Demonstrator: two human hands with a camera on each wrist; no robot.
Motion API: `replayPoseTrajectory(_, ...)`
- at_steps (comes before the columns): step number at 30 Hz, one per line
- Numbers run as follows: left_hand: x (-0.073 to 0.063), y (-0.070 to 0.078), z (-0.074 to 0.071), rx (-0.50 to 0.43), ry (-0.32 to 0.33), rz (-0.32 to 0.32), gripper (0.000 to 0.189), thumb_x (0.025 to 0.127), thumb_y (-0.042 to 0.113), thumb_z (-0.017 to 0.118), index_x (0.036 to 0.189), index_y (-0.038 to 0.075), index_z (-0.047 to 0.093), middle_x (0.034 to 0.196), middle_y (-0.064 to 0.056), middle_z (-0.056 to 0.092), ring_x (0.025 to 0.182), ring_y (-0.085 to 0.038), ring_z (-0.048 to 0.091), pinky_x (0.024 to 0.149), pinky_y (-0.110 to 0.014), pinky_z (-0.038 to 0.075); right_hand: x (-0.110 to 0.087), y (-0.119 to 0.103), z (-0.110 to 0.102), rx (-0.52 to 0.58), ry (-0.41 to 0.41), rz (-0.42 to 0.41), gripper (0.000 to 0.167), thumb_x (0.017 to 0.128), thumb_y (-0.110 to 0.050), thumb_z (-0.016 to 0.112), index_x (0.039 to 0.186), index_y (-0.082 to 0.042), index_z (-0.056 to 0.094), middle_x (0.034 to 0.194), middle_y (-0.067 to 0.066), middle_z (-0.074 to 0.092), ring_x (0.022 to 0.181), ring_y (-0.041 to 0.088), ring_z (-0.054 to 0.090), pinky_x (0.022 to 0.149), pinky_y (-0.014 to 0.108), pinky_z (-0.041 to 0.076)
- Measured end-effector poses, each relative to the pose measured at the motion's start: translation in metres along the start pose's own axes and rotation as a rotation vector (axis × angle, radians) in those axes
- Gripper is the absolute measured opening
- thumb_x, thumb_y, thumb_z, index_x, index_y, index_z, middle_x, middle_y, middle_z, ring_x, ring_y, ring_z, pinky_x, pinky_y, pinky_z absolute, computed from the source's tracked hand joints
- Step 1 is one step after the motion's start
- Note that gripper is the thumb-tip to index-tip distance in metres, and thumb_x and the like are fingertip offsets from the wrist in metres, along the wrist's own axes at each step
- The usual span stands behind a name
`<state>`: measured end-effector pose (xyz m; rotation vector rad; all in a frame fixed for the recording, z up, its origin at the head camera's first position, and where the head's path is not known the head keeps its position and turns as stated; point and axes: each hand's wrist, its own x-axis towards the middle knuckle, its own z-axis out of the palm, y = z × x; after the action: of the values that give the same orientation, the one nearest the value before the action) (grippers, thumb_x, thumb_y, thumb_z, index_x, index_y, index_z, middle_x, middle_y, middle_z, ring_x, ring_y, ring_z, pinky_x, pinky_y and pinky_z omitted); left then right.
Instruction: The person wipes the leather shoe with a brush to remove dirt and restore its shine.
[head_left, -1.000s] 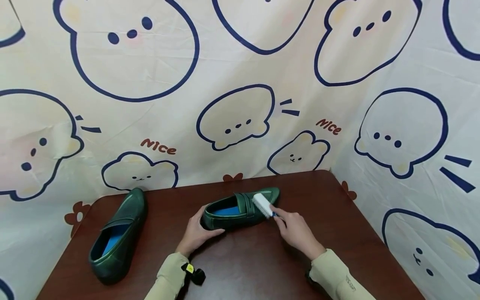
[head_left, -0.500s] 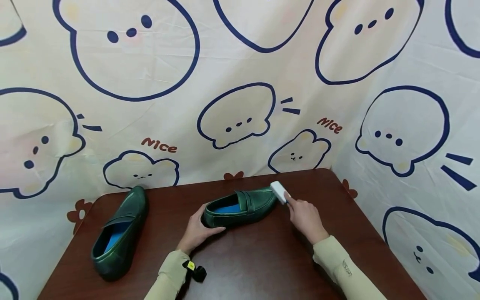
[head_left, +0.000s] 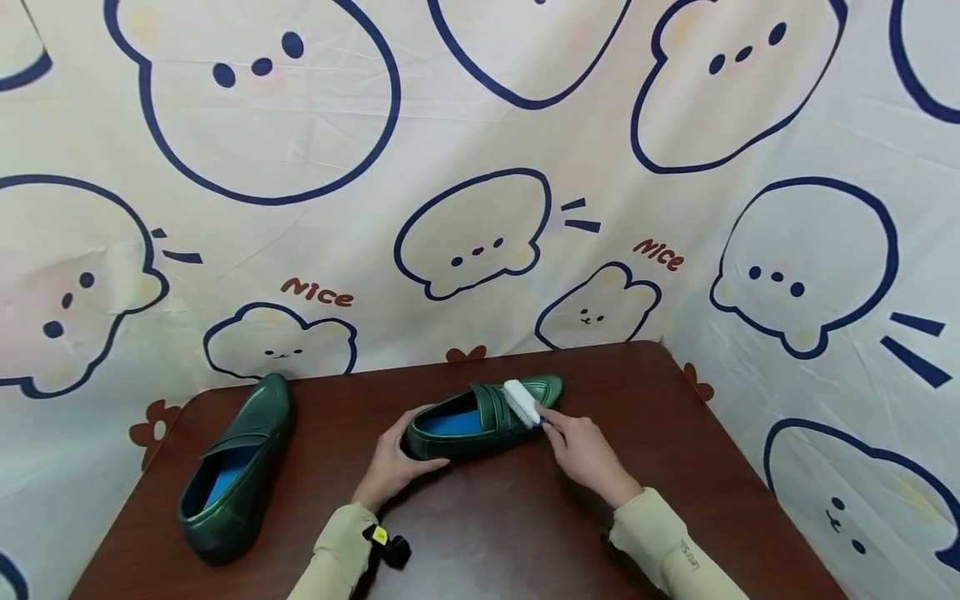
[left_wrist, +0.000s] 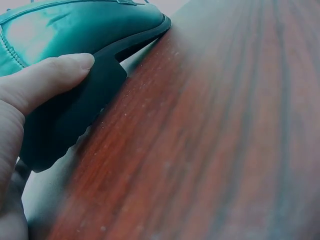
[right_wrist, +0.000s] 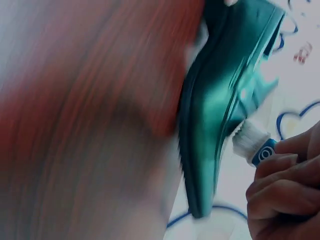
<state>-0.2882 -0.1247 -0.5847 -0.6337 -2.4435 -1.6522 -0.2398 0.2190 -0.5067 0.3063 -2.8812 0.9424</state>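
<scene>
A green loafer (head_left: pixel 468 433) with a blue insole lies on the table, toe toward the right. My left hand (head_left: pixel 395 462) grips its heel end; in the left wrist view the thumb (left_wrist: pixel 60 75) presses on the side just above the dark heel. In my right hand (head_left: pixel 588 454) is a white brush (head_left: pixel 522 404) with a blue part, pinched between thumb and fingers. Its white bristles (right_wrist: pixel 248 140) are against the top of the shoe, just ahead of the strap, in the right wrist view. The far side of the shoe's heel is hidden by my left hand.
A second green loafer (head_left: pixel 240 479) stands at the left of the dark brown table (head_left: pixel 510 533), toe pointing away. Behind and to the right hangs a white cloth (head_left: pixel 480 125) printed with cartoon bears, meeting the table's back edge.
The brush went right to the loafer's toe tip half a second ago and is now back left near the strap. My left hand keeps its grip on the heel.
</scene>
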Motion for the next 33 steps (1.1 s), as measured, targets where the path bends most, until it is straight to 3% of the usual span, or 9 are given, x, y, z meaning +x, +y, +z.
replayPoseTrajectory(5, 0.0, 0.0, -0.003, 0.013, -0.01, 0.052, 0.086, 0.071, 0.034, 0.097, 0.145, 0.038, 0.054, 0.145, 0.011, 0.059, 0.132, -0.015, 0.055, 0.109, -0.035, 0.045, 0.001, -0.007, 0.005, 0.007, 0.009, 0.006, 0.045, 0.103, -0.013, 0.064, 0.147, -0.02, 0.06, 0.059, -0.004, 0.048, 0.051, 0.009, 0.034, 0.056, 0.026, 0.039)
replayPoseTrajectory(10, -0.001, 0.0, -0.003, 0.017, -0.014, 0.07, 0.086, 0.072, 0.034, 0.097, 0.146, 0.037, 0.054, 0.145, 0.009, 0.06, 0.131, -0.015, 0.056, 0.107, -0.032, 0.046, 0.002, 0.007, -0.003, -0.149, 0.012, 0.015, 0.047, 0.101, -0.013, 0.066, 0.147, -0.022, 0.06, 0.093, 0.007, 0.074, 0.06, 0.012, 0.049, 0.06, 0.03, 0.045)
replayPoseTrajectory(14, -0.001, 0.0, -0.003, 0.017, -0.015, 0.064, 0.084, 0.073, 0.036, 0.096, 0.146, 0.038, 0.054, 0.145, 0.01, 0.059, 0.13, -0.015, 0.056, 0.107, -0.035, 0.047, 0.005, 0.023, -0.014, -0.295, 0.078, 0.018, 0.047, 0.101, -0.014, 0.067, 0.147, -0.019, 0.06, 0.105, 0.016, 0.077, 0.064, 0.018, 0.059, 0.054, 0.036, 0.047)
replayPoseTrajectory(18, -0.001, 0.0, -0.002, 0.016, -0.012, 0.053, 0.083, 0.073, 0.037, 0.095, 0.146, 0.039, 0.054, 0.145, 0.01, 0.059, 0.13, -0.016, 0.056, 0.106, -0.035, 0.048, 0.008, 0.038, -0.024, -0.333, 0.164, 0.053, 0.044, 0.101, -0.013, 0.065, 0.145, -0.013, 0.062, 0.105, 0.022, 0.076, 0.066, 0.027, 0.066, 0.052, 0.041, 0.05)
replayPoseTrajectory(22, -0.005, -0.001, -0.002, 0.008, -0.003, 0.036, 0.083, 0.072, 0.034, 0.097, 0.144, 0.039, 0.055, 0.144, 0.011, 0.06, 0.129, -0.016, 0.056, 0.106, -0.037, 0.048, 0.008, 0.042, -0.025, -0.303, 0.191, 0.06, 0.043, 0.102, -0.012, 0.064, 0.144, -0.009, 0.062, 0.109, 0.025, 0.075, 0.068, 0.03, 0.068, 0.053, 0.043, 0.052)
replayPoseTrajectory(27, -0.003, 0.0, -0.001, 0.014, 0.002, 0.034, 0.084, 0.072, 0.035, 0.097, 0.144, 0.039, 0.055, 0.144, 0.011, 0.06, 0.129, -0.015, 0.056, 0.107, -0.04, 0.048, 0.007, 0.023, -0.02, -0.214, 0.149, 0.018, 0.046, 0.103, -0.014, 0.064, 0.148, -0.012, 0.058, 0.115, 0.021, 0.075, 0.07, 0.023, 0.066, 0.061, 0.04, 0.054)
replayPoseTrajectory(31, -0.001, 0.002, 0.0, 0.0, -0.009, 0.033, 0.085, 0.072, 0.034, 0.097, 0.145, 0.039, 0.055, 0.145, 0.012, 0.059, 0.131, -0.015, 0.056, 0.108, -0.037, 0.047, 0.003, -0.003, -0.011, -0.116, 0.049, -0.007, 0.046, 0.103, -0.014, 0.064, 0.149, -0.018, 0.058, 0.1, 0.01, 0.076, 0.066, 0.016, 0.055, 0.064, 0.034, 0.049)
replayPoseTrajectory(33, -0.001, 0.002, -0.001, -0.01, -0.004, 0.031, 0.086, 0.071, 0.031, 0.098, 0.144, 0.04, 0.055, 0.144, 0.013, 0.059, 0.131, -0.014, 0.056, 0.109, -0.035, 0.046, 0.002, -0.013, -0.005, -0.075, 0.009, -0.015, 0.047, 0.103, -0.013, 0.064, 0.149, -0.019, 0.058, 0.082, 0.003, 0.069, 0.06, 0.013, 0.048, 0.061, 0.03, 0.045)
